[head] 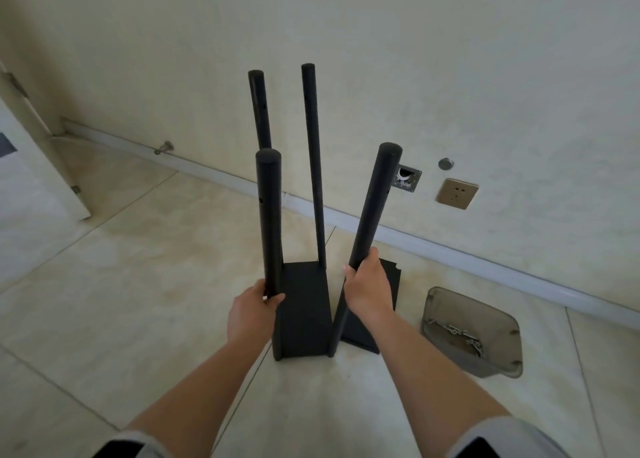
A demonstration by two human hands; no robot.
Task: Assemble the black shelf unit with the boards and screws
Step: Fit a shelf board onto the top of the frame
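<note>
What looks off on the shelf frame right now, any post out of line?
The near right post, gripped by the right hand, leans outward to the right, while the near left post in the left hand stands close to upright. The two far posts look roughly straight. No damage shows.

Four poles (269, 215), two boards (304, 305), one tray (498, 322).

A cream wall (346, 24) fills the upper frame and meets the pale tiled floor (121, 284) along a grey baseboard (207, 171). At the left edge stands a white door (31, 166) with a hinge (17, 85). A metal door stop (164, 147) projects near the baseboard. On the wall at right sit a beige power socket (457, 193), a round metal cap (445, 163) and an open wall box (406, 177).
</note>
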